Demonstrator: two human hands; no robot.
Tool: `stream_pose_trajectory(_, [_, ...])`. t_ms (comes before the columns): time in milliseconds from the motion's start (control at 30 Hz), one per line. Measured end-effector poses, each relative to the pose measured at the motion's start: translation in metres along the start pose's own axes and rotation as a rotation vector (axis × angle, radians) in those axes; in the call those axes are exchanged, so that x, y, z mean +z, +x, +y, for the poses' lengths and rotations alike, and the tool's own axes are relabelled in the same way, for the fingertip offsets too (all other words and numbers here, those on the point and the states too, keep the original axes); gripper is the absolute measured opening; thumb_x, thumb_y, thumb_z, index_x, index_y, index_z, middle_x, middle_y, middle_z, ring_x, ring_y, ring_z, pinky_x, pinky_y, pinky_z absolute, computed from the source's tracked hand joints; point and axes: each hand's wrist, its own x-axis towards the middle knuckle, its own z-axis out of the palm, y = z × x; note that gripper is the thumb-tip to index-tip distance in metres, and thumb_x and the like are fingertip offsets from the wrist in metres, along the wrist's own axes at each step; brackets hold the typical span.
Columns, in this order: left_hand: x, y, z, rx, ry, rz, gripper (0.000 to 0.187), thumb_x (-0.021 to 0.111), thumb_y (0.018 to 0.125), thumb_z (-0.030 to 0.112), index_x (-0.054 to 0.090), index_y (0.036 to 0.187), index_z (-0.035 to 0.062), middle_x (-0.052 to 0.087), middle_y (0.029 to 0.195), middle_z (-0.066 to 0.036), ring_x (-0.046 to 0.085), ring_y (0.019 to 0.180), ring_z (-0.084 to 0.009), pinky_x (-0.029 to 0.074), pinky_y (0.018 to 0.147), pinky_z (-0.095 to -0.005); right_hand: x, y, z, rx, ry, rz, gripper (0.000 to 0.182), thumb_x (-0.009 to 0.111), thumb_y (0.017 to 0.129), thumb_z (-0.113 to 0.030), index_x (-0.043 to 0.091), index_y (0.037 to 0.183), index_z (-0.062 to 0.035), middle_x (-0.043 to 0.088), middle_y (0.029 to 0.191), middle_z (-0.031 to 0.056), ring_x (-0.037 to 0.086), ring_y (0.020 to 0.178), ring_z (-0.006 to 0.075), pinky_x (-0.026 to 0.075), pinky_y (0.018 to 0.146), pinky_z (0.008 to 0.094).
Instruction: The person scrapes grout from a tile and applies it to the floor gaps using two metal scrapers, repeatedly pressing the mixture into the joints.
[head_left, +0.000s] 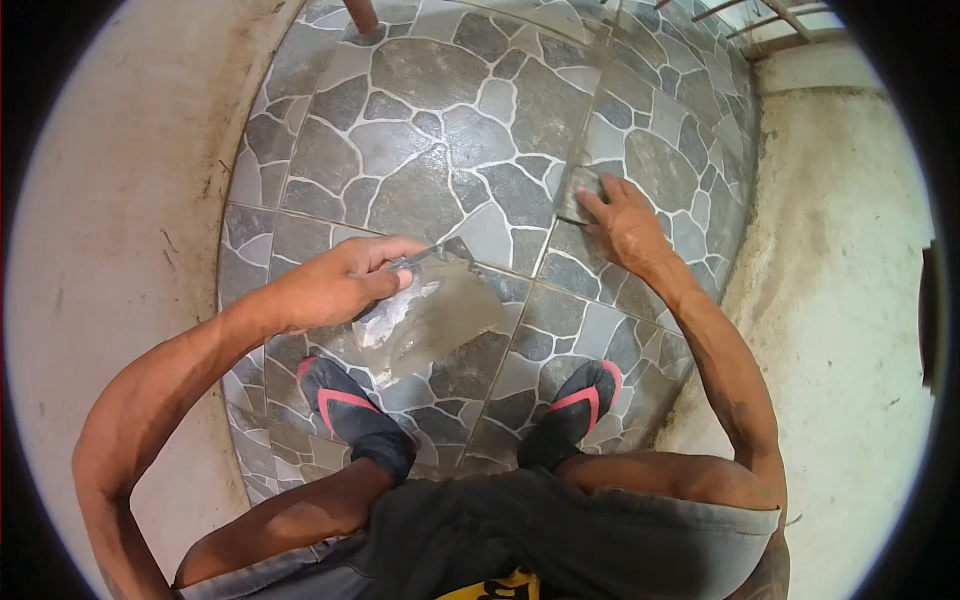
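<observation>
My left hand point(372, 280) is closed, with thumb and fingers pinching the edge of a flat sheet carrying wet grey grout point(440, 315). The sheet is held above the floor in front of my left foot; smeared paste hides most of its surface. My right hand point(625, 225) is closed on a small flat grey pad point(578, 194), whose material I cannot make out. That pad lies against the stone-patterned floor tiles point(420, 70), on a joint between two of them.
My feet in dark socks and pink-strapped flip-flops point(350, 400) stand on the tiles. Stained pale walls point(140, 180) rise on both sides. A reddish-brown post point(361, 14) stands at the top left, and metal bars point(770, 18) show at the top right.
</observation>
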Motion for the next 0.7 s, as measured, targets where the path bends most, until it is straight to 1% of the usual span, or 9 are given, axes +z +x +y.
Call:
stream_pose_trajectory(33, [0.002, 0.0, -0.001, 0.037, 0.017, 0.003, 0.042, 0.05, 0.102, 0.013, 0.045, 0.142, -0.0012, 0.063, 0.119, -0.004, 0.057, 0.104, -0.0082, 0.045, 0.092, -0.0249, -0.02, 0.0, -0.005, 0.068, -0.001, -0.132, 0.051, 0.072, 0.076, -0.011, 0.06, 0.126, -0.0082, 0.054, 0.127, 0.0238, 0.054, 0.114, 0.0413, 0.045, 0.099, 0.0456])
stream_pose_trajectory(133, [0.001, 0.001, 0.002, -0.03, -0.034, -0.021, 0.042, 0.05, 0.102, 0.013, 0.045, 0.141, -0.0013, 0.063, 0.121, -0.005, 0.057, 0.105, -0.009, 0.045, 0.093, -0.025, -0.032, -0.006, -0.017, -0.012, -0.017, -0.064, 0.052, 0.072, 0.076, -0.01, 0.06, 0.126, -0.0077, 0.053, 0.127, 0.0249, 0.054, 0.113, 0.0412, 0.045, 0.098, 0.0455])
stream_pose_trajectory(167, [0.002, 0.002, 0.001, -0.042, -0.039, -0.02, 0.042, 0.05, 0.102, 0.013, 0.045, 0.141, -0.0012, 0.062, 0.121, -0.005, 0.057, 0.105, -0.0091, 0.045, 0.093, -0.0251, -0.025, -0.007, -0.023, -0.059, 0.021, 0.027, 0.051, 0.071, 0.076, -0.009, 0.06, 0.126, -0.0063, 0.053, 0.125, 0.0262, 0.054, 0.111, 0.0408, 0.046, 0.097, 0.0449])
stream_pose_trajectory(267, [0.002, 0.006, 0.002, -0.055, 0.01, -0.019, 0.042, 0.05, 0.102, 0.014, 0.045, 0.141, -0.0012, 0.062, 0.121, -0.005, 0.057, 0.105, -0.0092, 0.045, 0.093, -0.0252, 0.01, -0.014, -0.033, -0.032, 0.075, 0.066, 0.05, 0.068, 0.077, -0.009, 0.06, 0.126, -0.0056, 0.053, 0.124, 0.0269, 0.055, 0.11, 0.04, 0.046, 0.096, 0.0452])
stream_pose_trajectory(400, [0.006, 0.005, 0.007, -0.079, 0.048, -0.013, 0.042, 0.049, 0.102, 0.015, 0.045, 0.141, -0.0017, 0.063, 0.119, -0.005, 0.057, 0.104, -0.0091, 0.046, 0.091, -0.0252, -0.037, -0.014, -0.043, 0.043, -0.054, -0.313, 0.047, 0.062, 0.079, -0.008, 0.06, 0.126, -0.0043, 0.053, 0.125, 0.0269, 0.056, 0.107, 0.0393, 0.045, 0.097, 0.046])
stream_pose_trajectory(533, [0.002, 0.01, 0.006, -0.069, -0.033, 0.002, 0.042, 0.049, 0.102, 0.014, 0.046, 0.14, -0.0019, 0.062, 0.119, -0.005, 0.057, 0.104, -0.0088, 0.046, 0.091, -0.025, 0.005, -0.026, -0.053, -0.094, 0.071, 0.122, 0.038, 0.061, 0.079, -0.007, 0.064, 0.116, -0.0036, 0.057, 0.108, 0.0224, 0.056, 0.101, 0.038, 0.046, 0.09, 0.0454])
stream_pose_trajectory(567, [0.002, 0.011, 0.007, -0.063, -0.04, 0.005, 0.042, 0.049, 0.102, 0.015, 0.046, 0.141, -0.0017, 0.062, 0.119, -0.005, 0.057, 0.103, -0.0087, 0.046, 0.091, -0.0249, 0.014, -0.031, -0.052, -0.088, 0.044, 0.134, 0.037, 0.061, 0.08, -0.009, 0.064, 0.116, -0.0033, 0.058, 0.105, 0.0223, 0.056, 0.101, 0.0392, 0.046, 0.089, 0.0452])
stream_pose_trajectory(667, [0.006, 0.008, 0.012, -0.084, -0.017, 0.044, 0.044, 0.051, 0.101, 0.017, 0.045, 0.141, -0.001, 0.062, 0.119, -0.004, 0.058, 0.103, -0.0088, 0.046, 0.09, -0.0245, -0.018, -0.03, -0.056, 0.033, -0.051, -0.188, 0.039, 0.059, 0.082, -0.01, 0.062, 0.12, -0.0032, 0.057, 0.111, 0.0249, 0.055, 0.103, 0.0411, 0.045, 0.092, 0.0454])
stream_pose_trajectory(700, [0.007, 0.006, 0.014, -0.113, 0.025, 0.058, 0.046, 0.052, 0.101, 0.018, 0.045, 0.142, -0.0007, 0.062, 0.119, -0.004, 0.058, 0.102, -0.0089, 0.046, 0.09, -0.0244, -0.025, -0.031, -0.056, -0.011, -0.051, -0.196, 0.037, 0.057, 0.083, -0.011, 0.062, 0.119, -0.004, 0.058, 0.11, 0.0241, 0.056, 0.101, 0.0388, 0.046, 0.089, 0.0452])
